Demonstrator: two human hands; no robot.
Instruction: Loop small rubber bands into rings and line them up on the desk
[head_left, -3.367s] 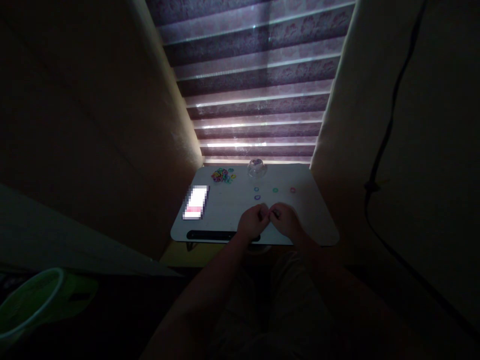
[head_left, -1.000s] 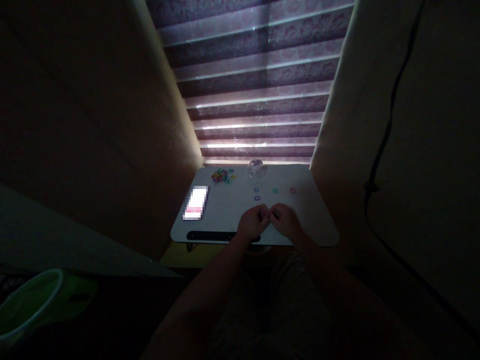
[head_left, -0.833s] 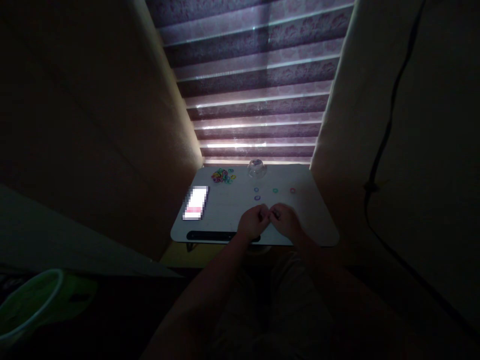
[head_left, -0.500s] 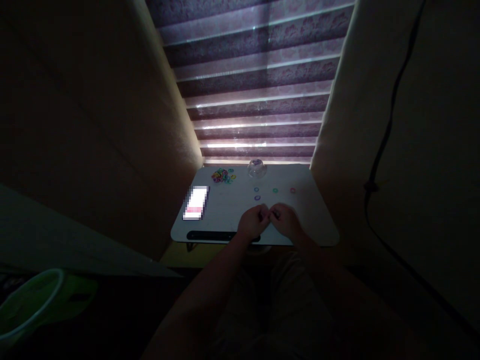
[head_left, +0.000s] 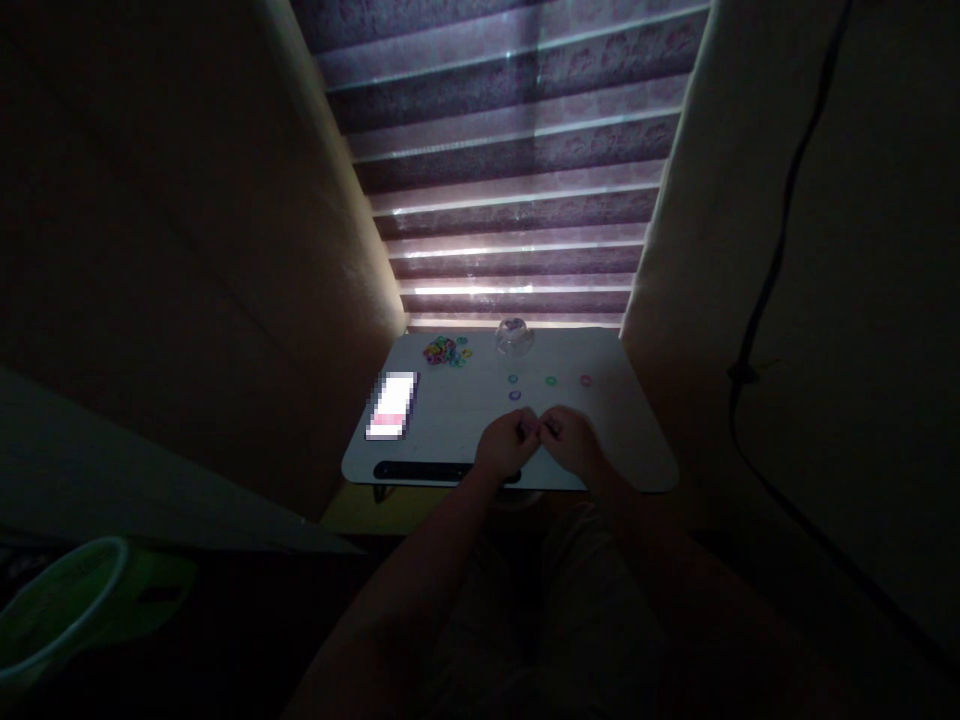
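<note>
My left hand [head_left: 510, 441] and my right hand [head_left: 570, 440] meet fingertip to fingertip over the front part of a small white table [head_left: 450, 425]. Both are closed in a pinch; whatever lies between the fingers is too small and dark to make out. Just beyond them are a purple ring [head_left: 514, 395] and a teal ring [head_left: 513, 379], one behind the other. A green ring [head_left: 551, 380] and a red ring [head_left: 586, 380] lie farther right. At the back left is a pile of colourful small rings [head_left: 442, 351].
A clear rounded container [head_left: 514, 338] stands at the table's back edge. A lit phone [head_left: 392, 405] lies on the left. Along the front edge runs a black slot [head_left: 420, 471], partly under my left arm. Pleated blinds [head_left: 517, 200] hang behind; a green basket [head_left: 97, 600] is at lower left.
</note>
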